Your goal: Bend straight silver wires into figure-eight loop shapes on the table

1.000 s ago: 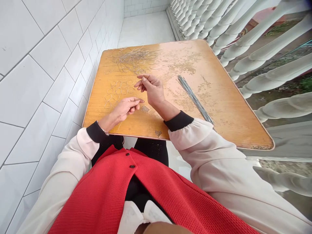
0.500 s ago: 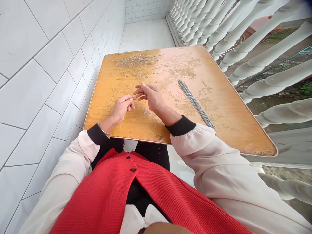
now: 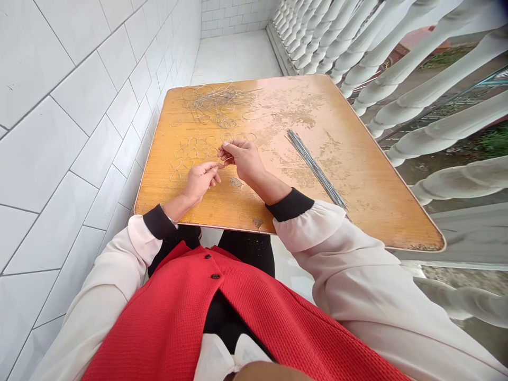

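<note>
At far left runs a white tiled wall (image 3: 79,159), and a scuffed, orange-brown wooden table (image 3: 357,180) stands beside it. Near the table's far left corner lies a loose tangle of thin wire (image 3: 220,98), with wire rings around it. Closer in, toward the left edge, interlinked wire loops (image 3: 194,151) lie flat in rows. Just beside them, near the middle of the table, the two hands nearly meet. The left hand (image 3: 199,181) makes a narrow pinch between thumb and fingertips, holding a thin wire (image 3: 219,165). The right hand (image 3: 243,161) also pinches narrowly on that wire. Right of the hands, a bundle of straight metal rods (image 3: 315,168) lies diagonally, reaching toward the table's near edge. Past the table's right edge stand white balusters (image 3: 436,95).
</note>
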`<state>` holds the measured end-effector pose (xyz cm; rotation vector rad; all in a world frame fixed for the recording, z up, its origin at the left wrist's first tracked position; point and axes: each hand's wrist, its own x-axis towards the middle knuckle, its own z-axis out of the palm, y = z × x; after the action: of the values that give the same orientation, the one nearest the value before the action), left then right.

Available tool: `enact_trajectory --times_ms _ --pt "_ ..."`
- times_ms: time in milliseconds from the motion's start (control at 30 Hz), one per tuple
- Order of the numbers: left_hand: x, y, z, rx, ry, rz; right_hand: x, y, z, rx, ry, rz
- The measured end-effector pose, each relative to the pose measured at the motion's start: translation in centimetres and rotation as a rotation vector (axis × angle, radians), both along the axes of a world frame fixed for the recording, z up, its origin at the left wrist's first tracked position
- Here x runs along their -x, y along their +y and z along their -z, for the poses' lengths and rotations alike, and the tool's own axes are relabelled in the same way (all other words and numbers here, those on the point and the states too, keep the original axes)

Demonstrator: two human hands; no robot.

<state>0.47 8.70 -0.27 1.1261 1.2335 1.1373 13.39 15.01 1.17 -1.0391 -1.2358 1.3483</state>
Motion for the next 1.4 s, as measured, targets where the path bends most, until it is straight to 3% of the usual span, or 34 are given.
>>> enact_trajectory --times_ms 200,367,733,1300,1400 --pt "0.1 0.2 1.0 -0.067 0.121 -0.016 0.1 0.6 -0.4 -0.108 -0.151 0.081" --pt "0.1 0.4 1.5 -0.097 0.131 0.001 0.2 0.4 -0.9 -0.035 -0.103 0.086" --pt "-0.1 -0.2 0.1 -0.026 -0.026 0.042 -0.5 -0.3 -2.8 0.178 -0.022 0.035" --pt "0.1 -0.4 0.1 0.017 -0.093 0.111 -0.7 0.2 -2.2 0.064 -0.032 0.154" --pt "0.1 -0.1 0.2 0.015 -0.11 0.081 -0.6 -0.3 -2.1 0.076 0.013 0.097"
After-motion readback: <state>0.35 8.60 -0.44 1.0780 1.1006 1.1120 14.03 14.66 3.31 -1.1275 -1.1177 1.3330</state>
